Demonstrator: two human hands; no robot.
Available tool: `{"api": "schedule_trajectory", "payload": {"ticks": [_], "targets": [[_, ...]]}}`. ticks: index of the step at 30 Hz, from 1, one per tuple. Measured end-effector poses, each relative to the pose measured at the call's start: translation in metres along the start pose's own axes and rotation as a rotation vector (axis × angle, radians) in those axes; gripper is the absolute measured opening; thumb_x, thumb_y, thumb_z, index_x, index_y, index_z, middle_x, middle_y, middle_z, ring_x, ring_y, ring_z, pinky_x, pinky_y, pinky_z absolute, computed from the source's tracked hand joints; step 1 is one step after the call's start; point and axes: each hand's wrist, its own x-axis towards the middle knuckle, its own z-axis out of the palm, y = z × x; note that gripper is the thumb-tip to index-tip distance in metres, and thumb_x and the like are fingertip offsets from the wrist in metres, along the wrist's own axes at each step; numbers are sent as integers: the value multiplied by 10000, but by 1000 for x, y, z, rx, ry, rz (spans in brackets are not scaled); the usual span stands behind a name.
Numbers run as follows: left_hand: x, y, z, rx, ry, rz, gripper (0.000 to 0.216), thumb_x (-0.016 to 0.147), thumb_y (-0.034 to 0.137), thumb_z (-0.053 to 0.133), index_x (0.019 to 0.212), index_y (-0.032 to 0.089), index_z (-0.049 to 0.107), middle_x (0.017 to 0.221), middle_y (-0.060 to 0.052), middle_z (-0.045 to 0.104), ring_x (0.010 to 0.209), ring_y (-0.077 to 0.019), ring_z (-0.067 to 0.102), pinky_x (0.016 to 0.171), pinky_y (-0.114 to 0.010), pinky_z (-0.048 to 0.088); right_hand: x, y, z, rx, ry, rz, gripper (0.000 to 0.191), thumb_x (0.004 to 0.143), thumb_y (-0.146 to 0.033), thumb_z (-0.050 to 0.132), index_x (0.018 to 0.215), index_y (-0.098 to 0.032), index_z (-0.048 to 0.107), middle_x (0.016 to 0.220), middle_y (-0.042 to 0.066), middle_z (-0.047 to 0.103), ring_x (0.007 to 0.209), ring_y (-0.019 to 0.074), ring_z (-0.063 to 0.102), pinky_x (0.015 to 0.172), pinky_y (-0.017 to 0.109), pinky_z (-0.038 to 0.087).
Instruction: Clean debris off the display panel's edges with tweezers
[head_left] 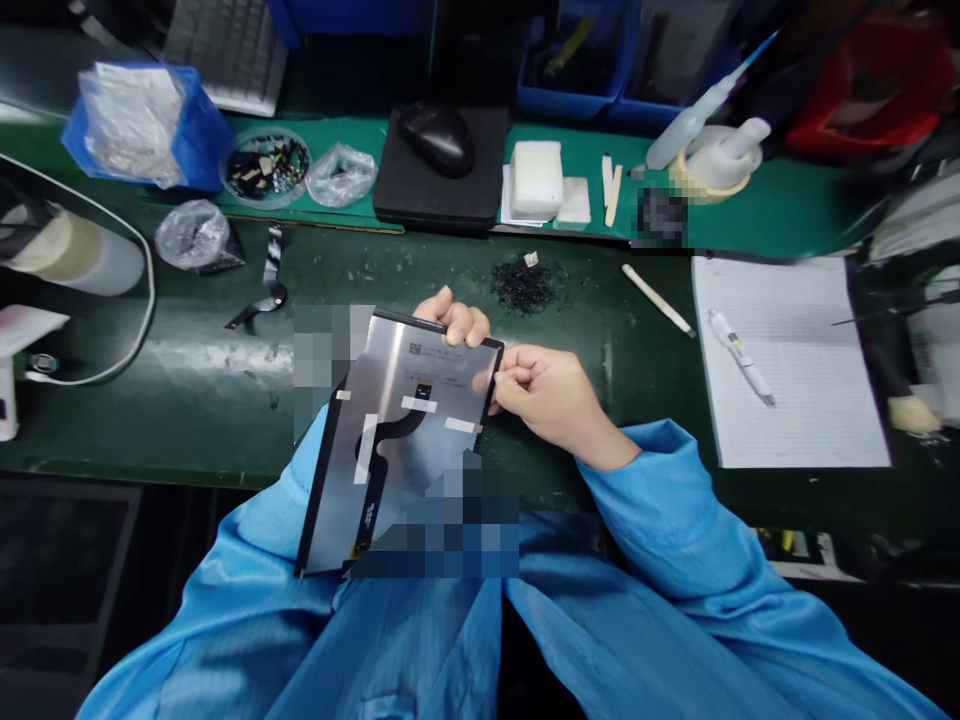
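Note:
A flat silver display panel [390,440] with a black flex cable and white tape strips on its back leans tilted against my lap. My left hand [454,318] reaches from behind it, fingers curled over its top edge, gripping it. My right hand [544,395] is closed in a pinch at the panel's upper right corner; what the fingertips pinch is too small to make out. Both arms wear blue sleeves.
A pile of black scraps [527,283] lies on the green mat [225,390] just beyond the hands. Notepad [787,360] with a pen [741,356] is at the right. White stick [658,299], mouse [436,137], foam blocks [536,178], parts dish [266,165] and plastic bags stand farther back.

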Motion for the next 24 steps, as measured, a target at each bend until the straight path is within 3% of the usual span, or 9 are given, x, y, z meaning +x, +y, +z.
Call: {"api": "schedule_trajectory", "payload": {"ticks": [6, 13, 19, 24], "targets": [[-1, 3, -3, 25, 5, 1, 689, 1071, 425, 267, 437, 185, 390, 564, -21, 412, 508, -109, 442, 532, -256, 457, 1, 4, -4, 92, -112, -2, 68, 772, -214, 599, 705, -203, 590, 660, 9, 725, 632, 159, 724, 588, 241, 551], [-1, 1, 3, -17, 39, 27, 694, 1078, 357, 196, 427, 190, 370, 545, -20, 387, 506, -113, 432, 526, -257, 431, 0, 1, 0, 49, 6, 0, 78, 744, -195, 584, 667, -206, 585, 612, 6, 702, 550, 147, 690, 520, 234, 522], [-1, 4, -3, 6, -9, -27, 692, 1066, 454, 271, 433, 193, 376, 565, -21, 406, 493, -115, 393, 512, -267, 432, 0, -2, -6, 174, -137, 9, 63, 765, -250, 630, 727, -200, 625, 654, 4, 719, 617, 154, 708, 626, 269, 585], [0, 1, -7, -1, -39, 3, 655, 1061, 411, 287, 454, 200, 411, 574, -26, 412, 527, -130, 441, 538, -282, 457, -1, 1, -3, 53, -37, -10, 101, 766, -205, 601, 666, -199, 585, 637, 15, 711, 586, 153, 700, 547, 237, 531]]}}
